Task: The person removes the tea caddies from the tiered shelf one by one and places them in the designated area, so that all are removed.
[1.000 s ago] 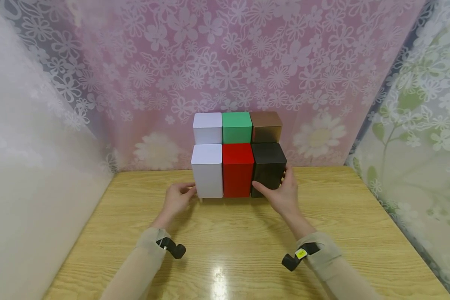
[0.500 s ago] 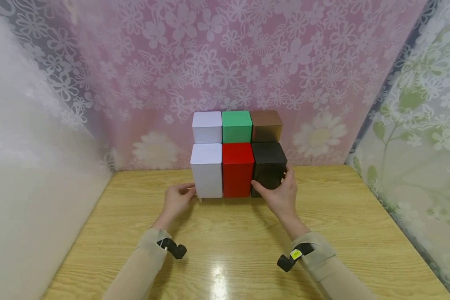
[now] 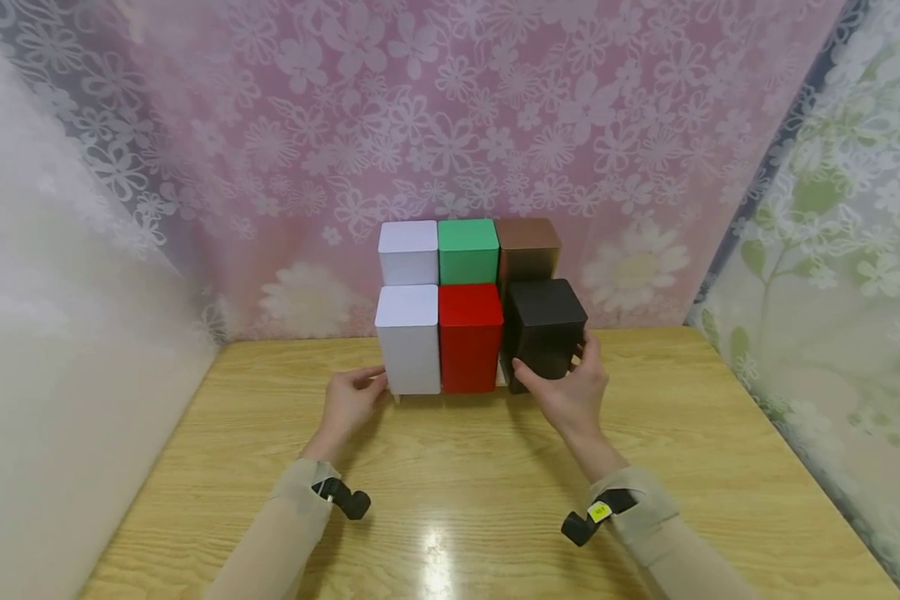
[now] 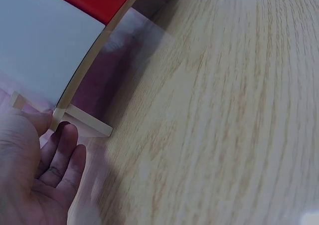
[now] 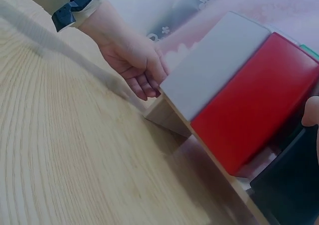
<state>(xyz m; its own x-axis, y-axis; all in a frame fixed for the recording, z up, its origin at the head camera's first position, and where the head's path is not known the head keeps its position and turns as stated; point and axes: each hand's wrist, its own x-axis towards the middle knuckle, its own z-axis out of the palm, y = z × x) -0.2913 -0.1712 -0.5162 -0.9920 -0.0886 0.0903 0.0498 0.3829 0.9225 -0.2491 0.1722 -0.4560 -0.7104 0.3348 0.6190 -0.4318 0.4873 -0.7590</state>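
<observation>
In the head view, my right hand (image 3: 573, 398) grips the tall black box (image 3: 547, 304), thumb on its left front and fingers around its right side. The black box leans to the right, with a narrow gap between it and the red box (image 3: 471, 358). Left of the red one stands a white box (image 3: 411, 354). All three sit along the front of a low wooden stand (image 4: 79, 75). My left hand (image 3: 349, 406) pinches the left end of the stand's board, its thumb on top and fingers below in the left wrist view.
Behind the front row are a second white box (image 3: 409, 250), a green box (image 3: 468, 250) and a brown box (image 3: 528, 237), close to the floral pink backdrop (image 3: 450, 125). Wood-grain tabletop (image 3: 450, 475) extends in front and to both sides. A pale panel flanks each side.
The black box has shifted right and tilted in my right hand, opening a gap beside the red box. My left hand keeps its hold on the stand.
</observation>
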